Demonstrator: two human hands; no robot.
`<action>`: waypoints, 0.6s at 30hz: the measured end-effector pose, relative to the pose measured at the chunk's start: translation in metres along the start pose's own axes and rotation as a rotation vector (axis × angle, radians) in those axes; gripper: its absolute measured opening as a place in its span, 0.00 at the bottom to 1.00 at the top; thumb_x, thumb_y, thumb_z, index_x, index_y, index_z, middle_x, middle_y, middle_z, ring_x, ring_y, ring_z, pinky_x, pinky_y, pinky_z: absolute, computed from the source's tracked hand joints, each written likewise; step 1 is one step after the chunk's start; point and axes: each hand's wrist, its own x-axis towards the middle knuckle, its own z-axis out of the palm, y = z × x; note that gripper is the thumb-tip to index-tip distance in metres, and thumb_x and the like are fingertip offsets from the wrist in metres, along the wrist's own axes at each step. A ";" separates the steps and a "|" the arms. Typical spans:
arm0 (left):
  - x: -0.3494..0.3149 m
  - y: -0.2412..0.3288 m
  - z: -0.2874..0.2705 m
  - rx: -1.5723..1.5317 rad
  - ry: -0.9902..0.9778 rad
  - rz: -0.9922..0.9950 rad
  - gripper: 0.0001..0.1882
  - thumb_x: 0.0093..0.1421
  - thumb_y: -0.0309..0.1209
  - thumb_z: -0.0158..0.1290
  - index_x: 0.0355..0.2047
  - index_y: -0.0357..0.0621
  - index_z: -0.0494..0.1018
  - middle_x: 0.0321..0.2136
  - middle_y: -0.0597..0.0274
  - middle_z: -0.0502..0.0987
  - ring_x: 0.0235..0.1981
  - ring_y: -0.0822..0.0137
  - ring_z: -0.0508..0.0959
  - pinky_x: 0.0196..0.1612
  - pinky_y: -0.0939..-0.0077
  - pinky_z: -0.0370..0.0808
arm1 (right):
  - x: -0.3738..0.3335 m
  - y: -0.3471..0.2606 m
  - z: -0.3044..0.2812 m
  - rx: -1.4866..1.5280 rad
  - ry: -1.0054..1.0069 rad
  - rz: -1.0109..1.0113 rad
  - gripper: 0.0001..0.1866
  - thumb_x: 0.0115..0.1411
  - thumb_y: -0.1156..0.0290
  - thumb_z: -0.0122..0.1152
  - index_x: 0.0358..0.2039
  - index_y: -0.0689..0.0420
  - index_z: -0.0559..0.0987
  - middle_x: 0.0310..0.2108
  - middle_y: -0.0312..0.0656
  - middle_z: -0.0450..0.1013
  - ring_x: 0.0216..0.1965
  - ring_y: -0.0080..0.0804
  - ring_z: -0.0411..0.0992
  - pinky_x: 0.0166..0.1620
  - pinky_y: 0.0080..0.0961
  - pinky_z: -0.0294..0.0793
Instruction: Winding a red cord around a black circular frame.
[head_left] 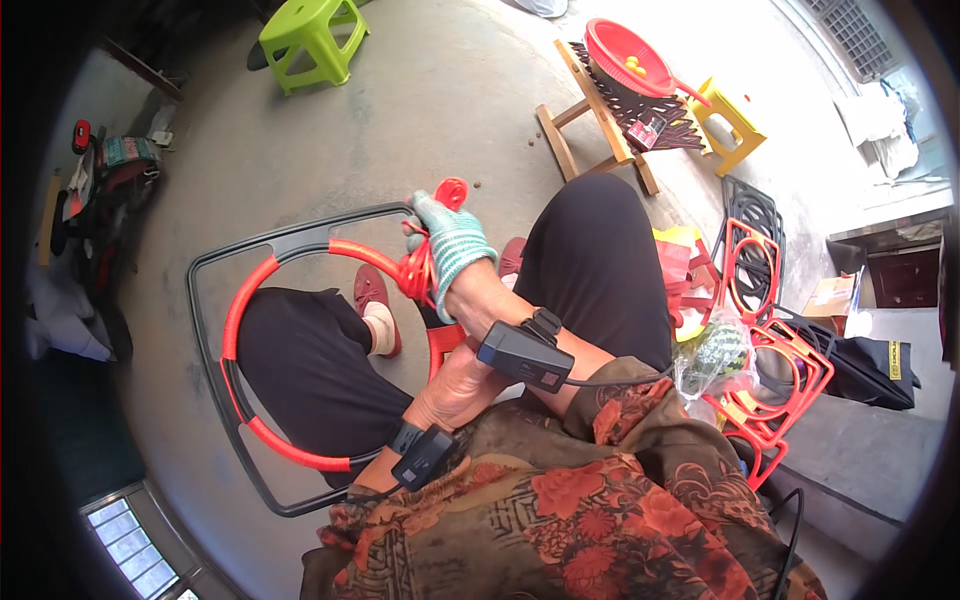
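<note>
A black frame (pixel 193 330), squarish outside with a round ring inside, lies across my lap. Red cord (pixel 262 285) wraps several stretches of its ring. My right hand (pixel 452 240), in a green-and-white knitted glove, is closed on a bundle of red cord (pixel 417 268) at the ring's far right side. A red plastic piece (pixel 451 193) sticks up beyond its fingers. Bare, my left hand (pixel 455 388) is closed around the ring's near right side, just below a red-wrapped part. My right forearm crosses over it and hides some of its fingers.
At my right lie red-wrapped frames (pixel 790 375), a plastic-bagged watermelon (pixel 718 350) and black frames (pixel 752 205). A low wooden table (pixel 590 85) ahead bears a red basket (pixel 625 55). Beyond stand a green stool (pixel 305 35) and a yellow stool (pixel 735 125).
</note>
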 end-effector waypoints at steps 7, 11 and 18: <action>-0.020 0.032 0.011 1.177 0.642 0.724 0.04 0.54 0.25 0.60 0.27 0.40 0.75 0.19 0.67 0.77 0.17 0.77 0.73 0.23 0.80 0.71 | -0.011 -0.036 -0.032 -0.636 0.175 -0.311 0.11 0.58 0.61 0.58 0.32 0.57 0.76 0.21 0.39 0.72 0.20 0.27 0.71 0.23 0.28 0.71; -0.033 0.048 -0.028 1.027 1.141 0.859 0.15 0.59 0.24 0.54 0.46 0.36 0.68 0.37 0.57 0.75 0.34 0.72 0.76 0.37 0.78 0.72 | -0.021 -0.070 -0.043 -0.818 0.165 -0.397 0.15 0.57 0.67 0.60 0.43 0.59 0.73 0.27 0.39 0.73 0.25 0.26 0.73 0.28 0.24 0.75; -0.053 0.051 -0.037 0.306 0.578 0.027 0.09 0.63 0.29 0.54 0.39 0.38 0.70 0.32 0.66 0.76 0.29 0.81 0.75 0.31 0.82 0.76 | -0.060 -0.129 -0.073 -0.638 0.073 -0.462 0.16 0.62 0.63 0.59 0.47 0.58 0.73 0.28 0.41 0.73 0.28 0.27 0.73 0.32 0.25 0.78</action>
